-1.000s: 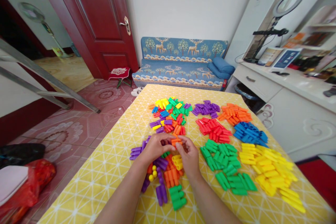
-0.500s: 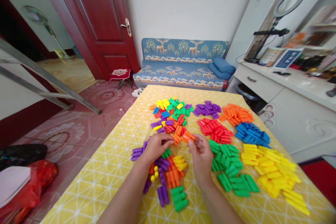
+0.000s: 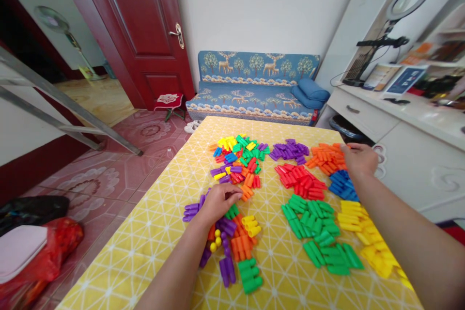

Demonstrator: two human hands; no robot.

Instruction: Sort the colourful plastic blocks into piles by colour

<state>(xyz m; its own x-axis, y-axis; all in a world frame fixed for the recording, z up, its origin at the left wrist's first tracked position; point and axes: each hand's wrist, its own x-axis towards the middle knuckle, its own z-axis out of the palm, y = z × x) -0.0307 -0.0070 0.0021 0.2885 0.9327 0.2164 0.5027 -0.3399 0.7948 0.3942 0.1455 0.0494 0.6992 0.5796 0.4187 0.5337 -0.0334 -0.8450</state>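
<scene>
- The right hand (image 3: 359,159), right of centre, lies palm down at the edge of the heap of orange plastic peg blocks (image 3: 323,157), fingers touching it; whether it grips 1 cannot be told.
- The left hand (image 3: 218,201), at centre frame, curls over the mixed-colour plastic block cluster (image 3: 238,237); any grasp is hidden.
- Both heaps lie on the yellow patterned tablecloth (image 3: 163,232).

On a desk (image 3: 174,232) in yellow patterned cloth, plastic blocks sorted by colour. Around the red pile (image 3: 300,181): purple pile (image 3: 288,150) behind, orange pile (image 3: 327,159) behind-right, blue pile (image 3: 341,184) right, green pile (image 3: 316,225) in front, yellow pile (image 3: 358,225) front-right, mixed heap (image 3: 240,160) left.
</scene>
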